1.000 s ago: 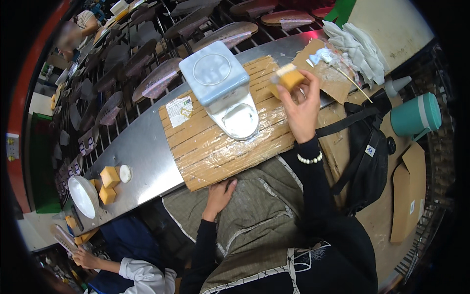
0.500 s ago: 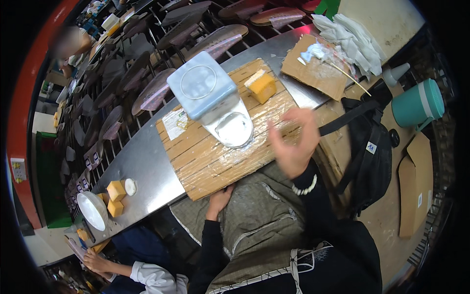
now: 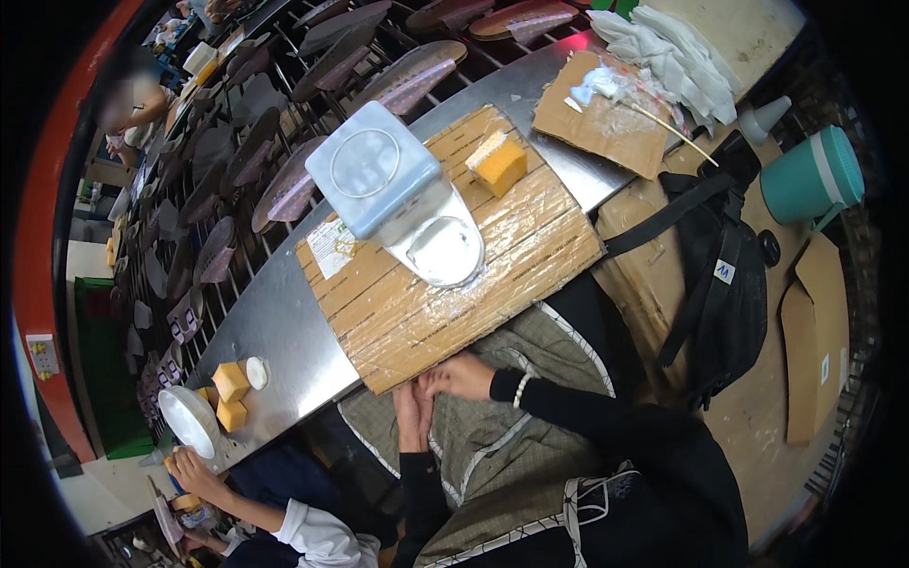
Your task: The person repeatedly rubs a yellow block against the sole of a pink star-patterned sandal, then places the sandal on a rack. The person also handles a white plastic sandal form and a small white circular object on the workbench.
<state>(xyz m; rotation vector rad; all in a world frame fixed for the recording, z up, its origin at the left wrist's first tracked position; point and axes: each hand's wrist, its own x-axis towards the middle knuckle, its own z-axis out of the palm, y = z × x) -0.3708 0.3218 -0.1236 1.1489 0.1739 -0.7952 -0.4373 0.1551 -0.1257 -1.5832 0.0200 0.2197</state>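
Observation:
My left hand [image 3: 413,417] is at the near edge of a plastic-wrapped cardboard board [image 3: 379,331], its fingertips hidden there. Against it lies my right hand [image 3: 461,377], fingers curled inward; whatever they may hold is hidden. Both hands are over the brown apron [image 3: 502,417] on my lap. Farther up on the board stands a squarish translucent container [image 3: 374,170]. A white oval dish-like part [image 3: 445,251] with pale paste in it juts from its near side. To their right, a yellow sponge block [image 3: 500,168] with a whitish top rests on the board.
At the left are more sponge blocks [image 3: 230,381] and a white bowl [image 3: 189,419]; a co-worker's hand [image 3: 194,473] is close by. Cardboard with paste and a stick [image 3: 601,123], a black bag [image 3: 715,284] and a teal jug [image 3: 810,177] lie right. Racked dark flat pieces [image 3: 346,66] stand behind.
My right hand has come down from above the board's right side to meet my left hand at its near edge. The co-worker's hand has moved up toward the bowl.

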